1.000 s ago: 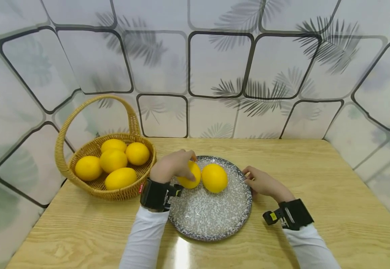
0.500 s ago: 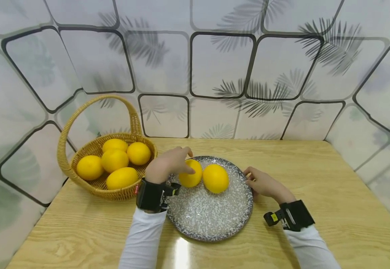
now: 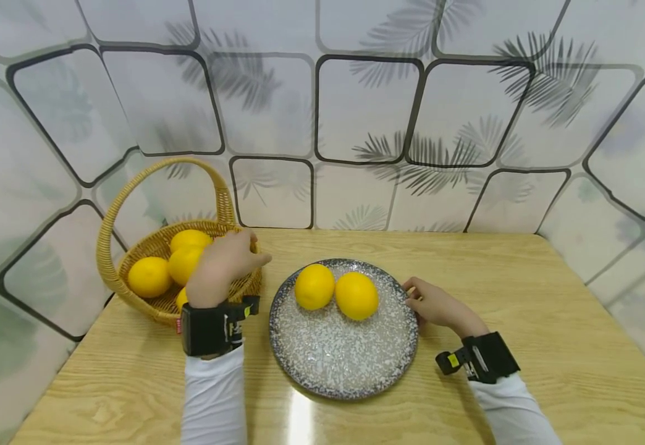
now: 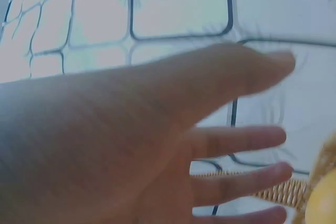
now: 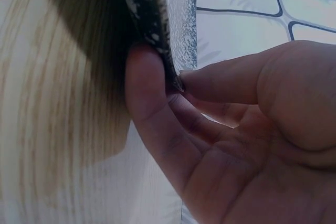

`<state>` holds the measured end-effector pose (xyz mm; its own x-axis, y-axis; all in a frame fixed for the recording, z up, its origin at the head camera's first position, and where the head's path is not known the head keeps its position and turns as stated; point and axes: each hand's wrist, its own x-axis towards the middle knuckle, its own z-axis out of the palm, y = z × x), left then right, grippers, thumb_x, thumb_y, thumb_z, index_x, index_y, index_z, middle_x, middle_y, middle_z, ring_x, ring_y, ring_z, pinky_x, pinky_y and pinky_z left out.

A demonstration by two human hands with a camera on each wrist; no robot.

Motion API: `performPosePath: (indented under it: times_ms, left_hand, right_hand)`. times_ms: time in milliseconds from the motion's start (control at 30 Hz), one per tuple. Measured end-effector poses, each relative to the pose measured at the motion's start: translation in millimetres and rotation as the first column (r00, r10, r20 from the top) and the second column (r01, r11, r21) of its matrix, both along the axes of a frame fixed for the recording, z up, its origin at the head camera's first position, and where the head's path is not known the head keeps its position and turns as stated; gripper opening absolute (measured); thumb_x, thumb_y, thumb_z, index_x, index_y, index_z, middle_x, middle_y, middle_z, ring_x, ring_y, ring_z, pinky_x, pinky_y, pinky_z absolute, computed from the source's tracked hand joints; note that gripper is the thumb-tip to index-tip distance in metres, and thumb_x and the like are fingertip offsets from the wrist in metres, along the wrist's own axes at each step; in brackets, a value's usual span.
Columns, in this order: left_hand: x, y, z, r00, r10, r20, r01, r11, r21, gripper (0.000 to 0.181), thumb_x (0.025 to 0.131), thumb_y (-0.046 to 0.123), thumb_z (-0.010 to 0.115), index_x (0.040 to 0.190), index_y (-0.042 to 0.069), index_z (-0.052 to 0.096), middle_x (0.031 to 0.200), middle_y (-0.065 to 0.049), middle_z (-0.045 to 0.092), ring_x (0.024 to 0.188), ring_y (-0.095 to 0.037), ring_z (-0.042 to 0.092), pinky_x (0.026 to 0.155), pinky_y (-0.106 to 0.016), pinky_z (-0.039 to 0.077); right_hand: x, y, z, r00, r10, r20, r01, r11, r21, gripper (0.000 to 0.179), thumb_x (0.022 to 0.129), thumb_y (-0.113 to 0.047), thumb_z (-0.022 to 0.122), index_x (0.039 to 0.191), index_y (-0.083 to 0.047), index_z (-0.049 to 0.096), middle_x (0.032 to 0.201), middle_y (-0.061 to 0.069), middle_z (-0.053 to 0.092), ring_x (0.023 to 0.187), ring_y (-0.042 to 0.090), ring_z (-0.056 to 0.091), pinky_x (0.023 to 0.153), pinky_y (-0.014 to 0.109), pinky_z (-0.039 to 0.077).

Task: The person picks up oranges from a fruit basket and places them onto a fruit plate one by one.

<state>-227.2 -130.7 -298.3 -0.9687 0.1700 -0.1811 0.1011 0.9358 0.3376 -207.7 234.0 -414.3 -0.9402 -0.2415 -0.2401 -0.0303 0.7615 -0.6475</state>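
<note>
Two yellow lemons (image 3: pixel 314 287) sit side by side on the far half of a round speckled grey plate (image 3: pixel 339 358). My right hand (image 3: pixel 436 303) pinches the plate's right rim; in the right wrist view the thumb is on top and a finger (image 5: pixel 147 77) underneath. Over the right side of a wicker basket (image 3: pixel 158 314) is my left hand (image 3: pixel 225 262), holding nothing. Its fingers (image 4: pixel 241 139) are spread straight in the left wrist view. Several more lemons (image 3: pixel 149 277) lie in the basket, some partly hidden behind that hand.
The basket's tall arched handle (image 3: pixel 112 213) rises at the left of the wooden table (image 3: pixel 495 266). A patterned wall covering (image 3: pixel 367 111) stands behind the table and along both sides.
My left hand has let go of the left lemon on the plate and moved left over the basket. My right hand stays at the plate's rim.
</note>
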Motion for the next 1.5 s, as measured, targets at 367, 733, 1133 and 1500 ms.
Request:
performPosePath:
  times_ms: [367,733,1133,1500]
  left_hand:
    - [2.9,-33.2,-7.5,0.992,0.127,0.021,-0.126,0.991,-0.044,0.075,0.093,0.042,0.048,0.145,-0.009,0.033,0.147,-0.041,0.032,0.127,-0.057,0.032,0.106,-0.069,0.033]
    - [-3.6,-46.6,-18.5,0.966,0.258,0.010,-0.258,0.966,-0.035,0.078,0.098,0.040,0.044,0.146,-0.018,0.022,0.143,-0.051,0.025,0.125,-0.068,0.025,0.107,-0.075,0.023]
    - [-15.0,-58.5,-34.6,0.943,0.325,0.070,-0.327,0.945,0.017,0.078,0.098,0.028,0.041,0.145,-0.023,0.007,0.145,-0.054,0.011,0.124,-0.074,0.015,0.105,-0.077,0.026]
    - [-19.2,-59.0,-43.2,0.934,0.357,0.014,-0.355,0.932,-0.067,0.077,0.088,0.020,0.055,0.148,-0.012,0.018,0.140,-0.056,0.017,0.122,-0.075,0.013,0.103,-0.075,0.032]
  right_hand:
    - [2.9,-1,-2.5,0.999,-0.025,0.034,0.025,1.000,-0.012,0.034,0.099,-0.007,0.044,0.131,0.005,0.046,0.114,0.030,0.060,0.069,0.018,0.062,0.064,0.034,0.058]
    - [1.0,-2,-3.5,1.000,-0.019,0.024,0.018,1.000,0.003,0.033,0.099,-0.007,0.045,0.130,0.004,0.047,0.111,0.030,0.061,0.067,0.018,0.062,0.061,0.032,0.057]
    - [1.0,-4,-3.3,0.999,-0.028,0.027,0.028,1.000,0.000,0.032,0.099,-0.007,0.045,0.128,0.004,0.048,0.111,0.029,0.061,0.068,0.019,0.061,0.061,0.033,0.057]
    - [2.7,-1,3.2,1.000,-0.016,0.004,0.016,1.000,0.016,0.032,0.098,-0.006,0.044,0.128,0.005,0.047,0.109,0.029,0.061,0.065,0.018,0.060,0.059,0.033,0.056]
